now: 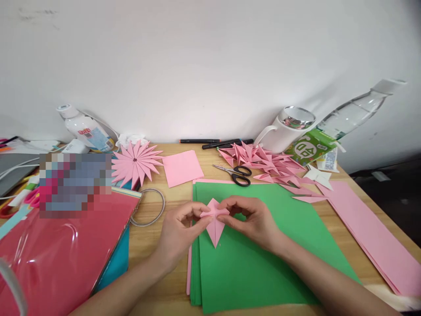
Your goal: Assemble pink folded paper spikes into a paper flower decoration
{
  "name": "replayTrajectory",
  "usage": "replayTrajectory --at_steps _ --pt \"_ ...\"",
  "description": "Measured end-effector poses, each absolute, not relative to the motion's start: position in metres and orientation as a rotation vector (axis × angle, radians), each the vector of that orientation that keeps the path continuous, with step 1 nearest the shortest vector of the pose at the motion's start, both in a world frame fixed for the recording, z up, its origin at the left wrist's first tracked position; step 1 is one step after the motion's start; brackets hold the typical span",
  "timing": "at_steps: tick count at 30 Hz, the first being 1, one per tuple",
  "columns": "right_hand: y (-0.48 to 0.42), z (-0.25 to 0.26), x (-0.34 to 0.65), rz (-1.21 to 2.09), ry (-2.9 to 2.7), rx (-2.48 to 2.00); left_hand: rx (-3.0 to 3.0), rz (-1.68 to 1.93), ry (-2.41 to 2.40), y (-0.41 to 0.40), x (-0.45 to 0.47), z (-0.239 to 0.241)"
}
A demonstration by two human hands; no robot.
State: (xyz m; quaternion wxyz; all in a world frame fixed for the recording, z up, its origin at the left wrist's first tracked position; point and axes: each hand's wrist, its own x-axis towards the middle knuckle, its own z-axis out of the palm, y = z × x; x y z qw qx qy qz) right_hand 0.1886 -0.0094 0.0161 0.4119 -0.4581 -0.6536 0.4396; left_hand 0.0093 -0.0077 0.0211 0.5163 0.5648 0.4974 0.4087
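Between my two hands is a folded piece of pink paper (215, 226), kite-shaped with a long point toward me and a crease down its middle. My left hand (184, 224) pinches its left corner between thumb and fingers. On the opposite corner, my right hand (248, 215) has the same kind of pinch. The paper is held over the left part of a stack of green paper sheets (269, 263). Behind my hands lie black-handled scissors (238, 173) and a square of pink paper (183, 167).
Folded pink paper pieces (263, 160) are heaped at the back right, near a white mug (279, 131) and a clear bottle (355, 112). A pink paper pinwheel shape (134, 169) is at left, behind a red plastic-covered pack (66, 245). Long pink strips (371, 237) lie right.
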Motion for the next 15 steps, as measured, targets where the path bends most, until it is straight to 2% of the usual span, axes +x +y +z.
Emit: replayTrajectory --at_steps 7,11,15 --pt "-0.0121 0.0176 0.1853 0.788 -1.788 -1.112 1.618 1.09 1.248 -0.0093 0.0082 0.0187" --pt "-0.0138 0.0152 0.184 0.722 -1.814 -1.136 1.89 1.15 1.232 -0.0116 0.0081 0.0169" --pt "-0.0145 0.0156 0.1838 0.67 -1.818 -1.164 1.921 1.143 1.258 -0.0129 0.0092 0.0185"
